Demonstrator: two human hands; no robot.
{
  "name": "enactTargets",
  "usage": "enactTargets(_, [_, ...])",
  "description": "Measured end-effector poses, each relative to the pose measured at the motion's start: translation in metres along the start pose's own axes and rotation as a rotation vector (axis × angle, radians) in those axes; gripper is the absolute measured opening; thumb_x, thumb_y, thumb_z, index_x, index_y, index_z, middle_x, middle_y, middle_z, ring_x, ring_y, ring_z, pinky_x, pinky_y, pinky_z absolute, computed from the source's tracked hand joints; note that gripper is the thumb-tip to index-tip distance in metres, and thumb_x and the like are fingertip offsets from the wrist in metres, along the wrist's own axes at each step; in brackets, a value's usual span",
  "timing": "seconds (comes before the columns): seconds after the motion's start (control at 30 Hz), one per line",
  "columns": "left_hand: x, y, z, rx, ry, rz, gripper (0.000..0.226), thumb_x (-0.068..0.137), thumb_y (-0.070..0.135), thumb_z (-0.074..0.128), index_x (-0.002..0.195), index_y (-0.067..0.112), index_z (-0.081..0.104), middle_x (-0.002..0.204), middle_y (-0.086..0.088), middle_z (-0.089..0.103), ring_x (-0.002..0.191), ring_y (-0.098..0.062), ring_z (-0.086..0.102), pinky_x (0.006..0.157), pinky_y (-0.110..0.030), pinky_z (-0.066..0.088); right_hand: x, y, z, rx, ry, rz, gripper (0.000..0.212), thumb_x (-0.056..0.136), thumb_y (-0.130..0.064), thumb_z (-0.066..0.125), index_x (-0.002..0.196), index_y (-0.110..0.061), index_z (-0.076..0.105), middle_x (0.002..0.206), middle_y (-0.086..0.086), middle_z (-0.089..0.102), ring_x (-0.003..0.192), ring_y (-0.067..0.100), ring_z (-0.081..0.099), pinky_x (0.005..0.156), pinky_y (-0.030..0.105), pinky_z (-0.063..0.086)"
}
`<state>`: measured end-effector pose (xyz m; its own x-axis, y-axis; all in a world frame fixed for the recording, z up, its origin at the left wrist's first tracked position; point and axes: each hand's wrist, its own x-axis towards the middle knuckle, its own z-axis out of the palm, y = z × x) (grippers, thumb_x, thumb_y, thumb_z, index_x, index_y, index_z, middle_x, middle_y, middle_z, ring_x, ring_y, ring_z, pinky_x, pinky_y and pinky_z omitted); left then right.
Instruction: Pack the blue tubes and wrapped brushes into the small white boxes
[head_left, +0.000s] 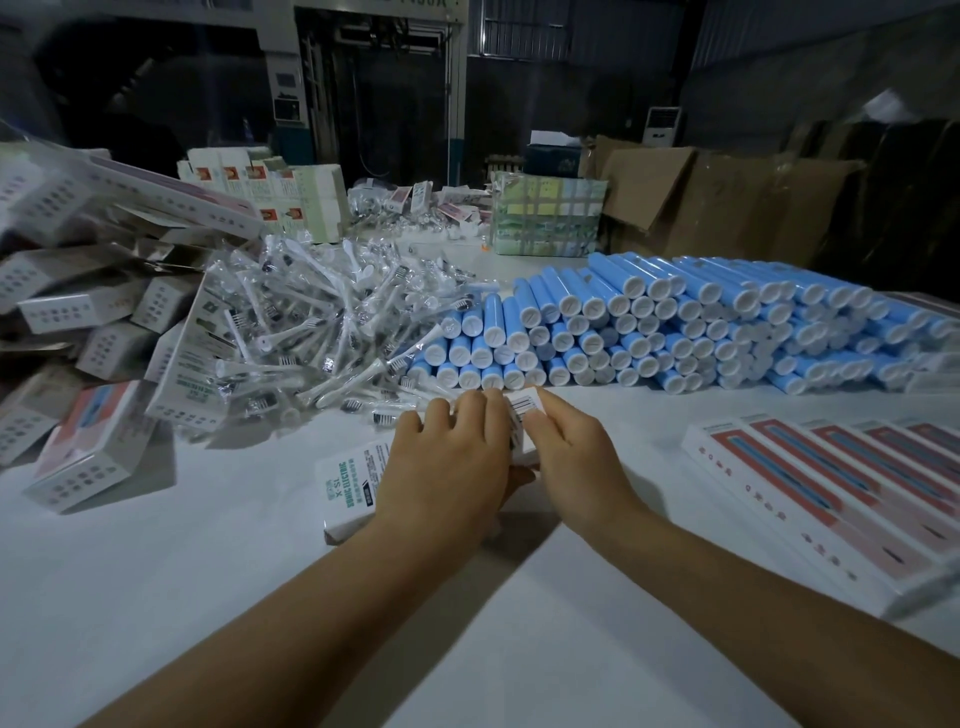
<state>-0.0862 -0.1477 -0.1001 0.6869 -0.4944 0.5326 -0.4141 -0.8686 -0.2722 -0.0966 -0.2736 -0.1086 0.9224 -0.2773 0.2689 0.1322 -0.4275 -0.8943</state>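
A small white box (349, 486) with blue print lies on the white table at the centre. My left hand (447, 457) lies over it, fingers curled round its far part. My right hand (569, 449) pinches the box's end flap (522, 408), which bears a barcode. Behind the hands a long stack of blue tubes (649, 322) with white caps stretches to the right. To the left of the tubes is a heap of brushes (311, 322) in clear wrappers.
A pile of small white boxes (93, 332) rises at the left. Flat red and white packs (841, 488) lie in a row at the right. Cardboard cartons (717, 192) and more packaging stand at the back. Bare table surface (208, 571) lies in front.
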Motion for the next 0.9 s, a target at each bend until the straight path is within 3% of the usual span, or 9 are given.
enactTargets(0.13, [0.000,0.002,-0.001,-0.053,-0.049,0.012,0.071,0.089,0.062,0.048,0.133,0.005,0.047,0.112,-0.007,0.059,0.091,-0.026,0.059,0.073,-0.036,0.044,0.003,-0.004,-0.001,0.123,0.003,0.055,0.043,0.097,-0.021,0.043,0.140,-0.019,0.047,0.132,0.001,0.059,0.119,0.014,0.055,0.103,0.041,0.044])
enactTargets(0.23, [0.000,0.005,0.003,-0.023,-0.038,0.014,0.071,0.095,0.060,0.026,0.143,0.007,0.028,0.128,-0.007,0.048,0.105,-0.027,0.052,0.082,-0.037,0.039,0.002,-0.002,-0.001,0.087,-0.001,0.045,0.040,0.097,-0.021,0.041,0.136,-0.017,0.052,0.127,0.004,0.062,0.117,0.018,0.057,0.101,0.043,0.045])
enactTargets(0.3, [0.000,0.004,0.001,0.018,-0.057,0.013,0.073,0.091,0.058,0.017,0.140,0.007,0.035,0.123,-0.007,0.053,0.100,-0.026,0.055,0.079,-0.037,0.041,0.001,-0.002,-0.001,0.034,0.010,0.018,0.038,0.099,-0.021,0.040,0.133,-0.014,0.054,0.121,0.006,0.064,0.110,0.017,0.060,0.097,0.041,0.048])
enactTargets(0.47, [-0.002,0.005,0.002,0.005,0.046,0.081,0.068,0.085,0.057,0.030,0.118,0.007,0.062,0.095,-0.006,0.065,0.073,-0.023,0.061,0.062,-0.034,0.046,0.000,0.001,-0.004,-0.072,-0.004,-0.051,0.037,0.100,-0.018,0.036,0.131,-0.009,0.055,0.113,0.009,0.066,0.098,0.014,0.062,0.084,0.027,0.052])
enactTargets(0.53, [-0.001,0.005,0.000,0.002,0.006,0.079,0.069,0.085,0.057,0.028,0.122,0.007,0.059,0.100,-0.006,0.065,0.078,-0.023,0.061,0.065,-0.034,0.046,0.000,0.001,-0.004,-0.065,-0.015,-0.045,0.038,0.101,-0.020,0.036,0.133,-0.010,0.053,0.114,0.007,0.066,0.098,0.013,0.062,0.086,0.028,0.052])
enactTargets(0.63, [-0.001,0.002,-0.002,-0.005,-0.056,0.055,0.071,0.087,0.059,0.026,0.129,0.008,0.052,0.109,-0.005,0.061,0.086,-0.024,0.060,0.069,-0.034,0.044,0.001,-0.002,-0.002,0.025,-0.081,0.010,0.041,0.101,-0.024,0.037,0.140,-0.015,0.046,0.131,0.005,0.058,0.119,0.017,0.055,0.102,0.038,0.045])
enactTargets(0.73, [0.002,-0.002,-0.001,-0.006,-0.078,0.020,0.069,0.090,0.062,0.032,0.133,0.009,0.043,0.114,-0.004,0.056,0.093,-0.025,0.058,0.074,-0.035,0.042,0.001,-0.004,0.000,0.174,-0.102,0.071,0.045,0.100,-0.026,0.043,0.145,-0.022,0.039,0.140,-0.003,0.052,0.126,0.013,0.050,0.104,0.036,0.044])
enactTargets(0.83, [0.003,-0.003,0.005,-0.007,-0.062,0.011,0.072,0.090,0.062,0.021,0.138,0.009,0.030,0.123,-0.005,0.049,0.103,-0.027,0.054,0.081,-0.035,0.040,-0.002,-0.003,0.002,0.194,-0.088,0.068,0.027,0.100,-0.025,0.044,0.119,-0.029,0.062,0.113,-0.007,0.069,0.107,0.014,0.064,0.092,0.038,0.053])
enactTargets(0.9, [0.004,-0.001,0.009,0.007,-0.038,0.013,0.062,0.095,0.054,0.034,0.137,0.009,0.031,0.122,-0.006,0.048,0.102,-0.028,0.054,0.079,-0.036,0.039,-0.003,-0.004,0.007,0.180,-0.065,0.075,0.024,0.099,-0.023,0.043,0.109,-0.026,0.065,0.099,-0.003,0.071,0.095,0.016,0.067,0.087,0.042,0.055])
